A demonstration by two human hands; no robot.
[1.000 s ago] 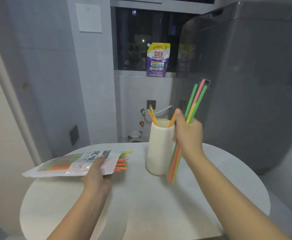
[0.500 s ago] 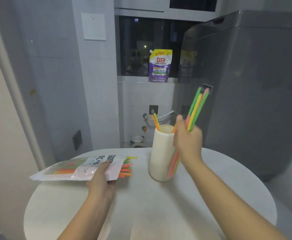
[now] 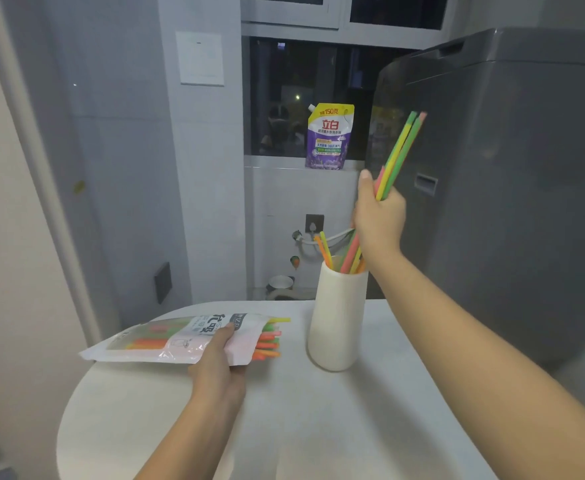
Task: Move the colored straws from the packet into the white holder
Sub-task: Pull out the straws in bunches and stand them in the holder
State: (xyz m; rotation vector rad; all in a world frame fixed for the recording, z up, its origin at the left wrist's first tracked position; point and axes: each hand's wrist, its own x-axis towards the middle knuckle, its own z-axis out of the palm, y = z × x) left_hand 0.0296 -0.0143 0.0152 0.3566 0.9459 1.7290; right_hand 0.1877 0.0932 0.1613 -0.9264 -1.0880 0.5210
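A white holder [image 3: 336, 320] stands upright on the round white table [image 3: 311, 417], with orange and yellow straws [image 3: 325, 249] poking from its mouth. Above it my right hand [image 3: 379, 220] grips a bunch of green, yellow and pink straws [image 3: 400, 154], whose lower ends reach into the holder's mouth. To the left a clear and white packet [image 3: 176, 339] lies flat, and several orange, green and yellow straws stick out of its open right end [image 3: 270, 344]. My left hand [image 3: 218, 362] holds the packet down, its thumb on top.
A tall grey appliance [image 3: 512, 188] stands close behind and right of the holder. A purple refill pouch [image 3: 327, 136] sits on the window ledge. The wall with a switch plate [image 3: 201, 58] rises at the left, past the table's edge.
My right hand has lifted the straw bunch from beside the holder to above it, and the lower ends now sit inside the mouth. My left hand and the packet have stayed put.
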